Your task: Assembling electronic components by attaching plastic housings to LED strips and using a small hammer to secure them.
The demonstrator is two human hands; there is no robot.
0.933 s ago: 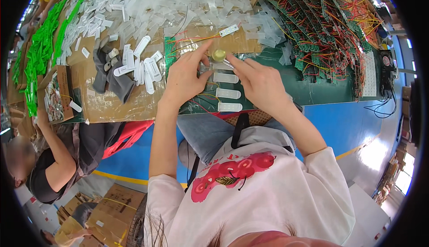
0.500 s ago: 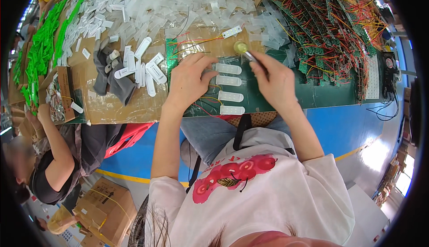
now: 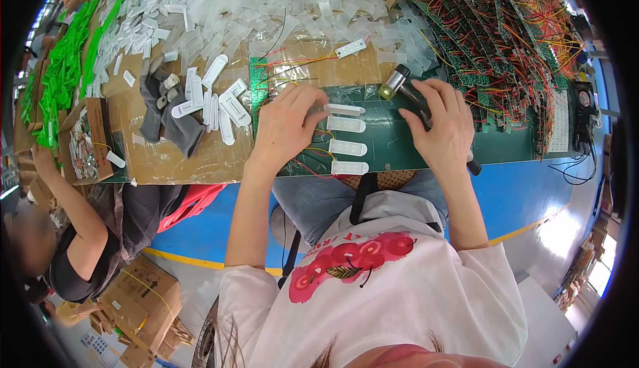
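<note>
My left hand [image 3: 283, 123] pinches the left end of a narrow white light module [image 3: 346, 110], which is tilted up on its side. Below it, more white oblong modules [image 3: 348, 147] with clear covers lie in a column, their thin wires running left. A hammer [image 3: 394, 83] with a metal head and yellowish face rests on the green table surface. Its dark handle runs under my right hand [image 3: 444, 125], whose thumb and fingers are spread apart around it. Beyond my left hand are a green circuit board strip [image 3: 258, 82] with wires and a small white LED board [image 3: 351, 48].
Clear plastic pieces [image 3: 299, 2] heap at the back. Wired green circuit boards [image 3: 479, 48] pile up at right. Finished-looking white housings [image 3: 223, 98] and a grey glove [image 3: 174, 112] lie left, near a parts box [image 3: 90, 142]. Another person's arm [image 3: 73, 201] reaches in at far left.
My right hand has moved right and loosened around the hammer, whose head has swung onto the table at right. The top module has tipped onto its side in my left hand.
</note>
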